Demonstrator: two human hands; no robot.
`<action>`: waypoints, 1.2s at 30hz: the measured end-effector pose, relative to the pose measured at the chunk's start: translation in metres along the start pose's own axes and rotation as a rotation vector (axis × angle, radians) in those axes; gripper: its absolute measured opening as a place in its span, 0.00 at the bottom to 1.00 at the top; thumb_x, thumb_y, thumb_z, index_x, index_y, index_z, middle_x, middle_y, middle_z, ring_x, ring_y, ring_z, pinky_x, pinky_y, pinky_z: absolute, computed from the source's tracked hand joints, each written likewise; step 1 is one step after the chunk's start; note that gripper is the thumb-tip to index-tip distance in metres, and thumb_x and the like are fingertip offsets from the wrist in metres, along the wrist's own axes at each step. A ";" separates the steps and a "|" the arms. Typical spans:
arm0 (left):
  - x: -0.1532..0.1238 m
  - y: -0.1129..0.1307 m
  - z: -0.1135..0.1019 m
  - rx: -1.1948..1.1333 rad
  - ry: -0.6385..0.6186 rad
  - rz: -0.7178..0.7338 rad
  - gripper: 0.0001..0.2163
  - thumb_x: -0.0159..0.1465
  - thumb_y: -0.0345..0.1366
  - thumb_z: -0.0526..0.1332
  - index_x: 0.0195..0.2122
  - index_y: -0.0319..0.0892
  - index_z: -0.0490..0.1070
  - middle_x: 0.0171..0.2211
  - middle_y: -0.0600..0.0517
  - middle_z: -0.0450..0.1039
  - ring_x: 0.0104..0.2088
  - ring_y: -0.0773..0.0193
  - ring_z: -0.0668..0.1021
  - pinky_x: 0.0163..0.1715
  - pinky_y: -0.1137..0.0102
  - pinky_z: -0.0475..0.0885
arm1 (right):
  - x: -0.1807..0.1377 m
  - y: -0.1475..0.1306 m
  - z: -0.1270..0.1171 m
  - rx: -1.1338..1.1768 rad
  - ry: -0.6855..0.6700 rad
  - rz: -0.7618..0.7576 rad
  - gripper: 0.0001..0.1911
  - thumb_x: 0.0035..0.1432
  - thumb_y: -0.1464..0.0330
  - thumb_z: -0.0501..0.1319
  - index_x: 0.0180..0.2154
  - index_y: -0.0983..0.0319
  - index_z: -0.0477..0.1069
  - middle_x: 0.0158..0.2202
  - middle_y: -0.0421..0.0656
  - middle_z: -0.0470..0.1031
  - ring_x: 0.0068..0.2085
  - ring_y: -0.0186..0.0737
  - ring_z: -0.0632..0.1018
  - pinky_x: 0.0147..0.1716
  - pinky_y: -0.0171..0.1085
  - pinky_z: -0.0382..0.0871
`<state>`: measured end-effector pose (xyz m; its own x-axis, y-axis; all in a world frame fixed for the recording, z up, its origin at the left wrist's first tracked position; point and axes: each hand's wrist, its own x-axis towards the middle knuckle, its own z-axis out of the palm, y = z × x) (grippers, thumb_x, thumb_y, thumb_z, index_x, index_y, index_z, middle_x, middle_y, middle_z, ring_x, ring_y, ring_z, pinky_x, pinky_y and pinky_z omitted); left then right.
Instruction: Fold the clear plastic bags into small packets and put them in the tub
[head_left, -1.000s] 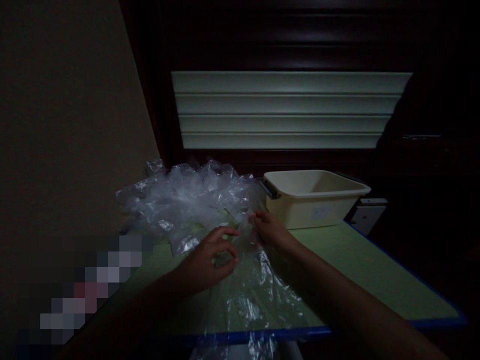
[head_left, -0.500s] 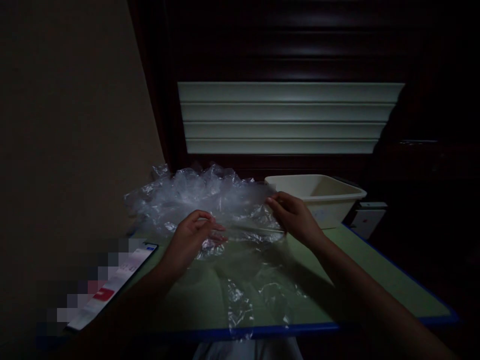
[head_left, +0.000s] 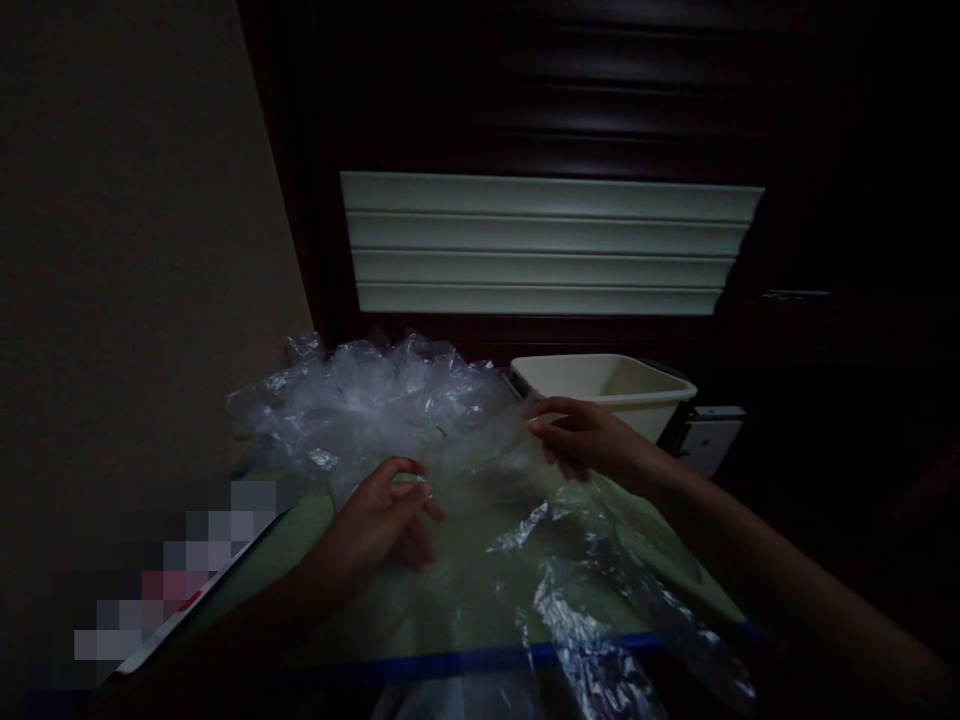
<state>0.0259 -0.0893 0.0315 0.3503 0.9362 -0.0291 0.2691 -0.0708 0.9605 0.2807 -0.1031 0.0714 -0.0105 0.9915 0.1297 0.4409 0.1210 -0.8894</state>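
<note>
Both my hands hold one clear plastic bag (head_left: pixel 517 520) stretched over a green table (head_left: pixel 420 610). My left hand (head_left: pixel 382 520) pinches the bag's near left edge with thumb and fingers closed. My right hand (head_left: pixel 581 437) grips the bag's far right corner, raised a little above the table. The bag drapes toward me and hangs over the table's blue front edge (head_left: pixel 450 662). Behind the hands lies a crumpled heap of clear plastic bags (head_left: pixel 360 400).
A cream plastic tub (head_left: pixel 600 385) stands at the table's far right. A flat blurred object (head_left: pixel 165 590) lies at the near left. A beige wall is on the left; dark wood with pale slats (head_left: pixel 540 245) rises behind. A small white box (head_left: pixel 709 440) sits right of the tub.
The bag has been pulled toward me and now hangs over the front edge. My left hand has dropped nearer the table; my right hand stays raised by the tub.
</note>
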 end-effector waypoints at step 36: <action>0.010 -0.076 -0.019 1.092 0.130 0.976 0.21 0.63 0.36 0.57 0.58 0.41 0.61 0.57 0.43 0.68 0.52 0.54 0.76 0.47 0.64 0.77 | 0.013 0.066 0.041 -0.769 -0.422 -0.430 0.34 0.66 0.54 0.50 0.65 0.68 0.53 0.67 0.59 0.49 0.67 0.54 0.52 0.63 0.57 0.46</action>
<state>-0.0083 -0.0684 -0.0370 0.7220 0.3847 0.5751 0.5283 -0.8433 -0.0991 0.2733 -0.0801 -0.0038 -0.5616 0.8240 0.0755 0.7880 0.5604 -0.2551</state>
